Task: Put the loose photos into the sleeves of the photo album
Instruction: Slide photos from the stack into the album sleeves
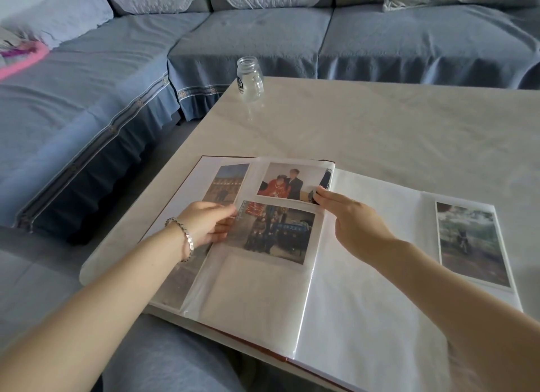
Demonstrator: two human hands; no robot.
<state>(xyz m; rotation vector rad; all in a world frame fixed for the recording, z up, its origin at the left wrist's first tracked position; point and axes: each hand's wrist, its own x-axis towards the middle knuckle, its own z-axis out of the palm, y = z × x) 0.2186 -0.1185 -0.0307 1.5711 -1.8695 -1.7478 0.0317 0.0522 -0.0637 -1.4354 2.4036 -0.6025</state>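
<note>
The photo album (365, 289) lies open on the table, hanging over its near edge. A raised sleeve page holds a photo of two people (289, 182) on top and a group photo (277, 233) below it. My left hand (209, 223) grips the left edge of this page, thumb on top by the group photo. My right hand (347, 216) reaches over the page with straight fingers, fingertips touching the right end of the top photo. A tall building photo (228, 181) shows on the left page. A landscape photo (470, 242) sits in the far right page.
A glass jar (250, 78) stands at the table's (380, 122) far left corner. A blue-covered sofa (263, 37) wraps round the far and left sides. A pink item (20, 61) lies on the sofa at left. My knees sit under the album's near edge.
</note>
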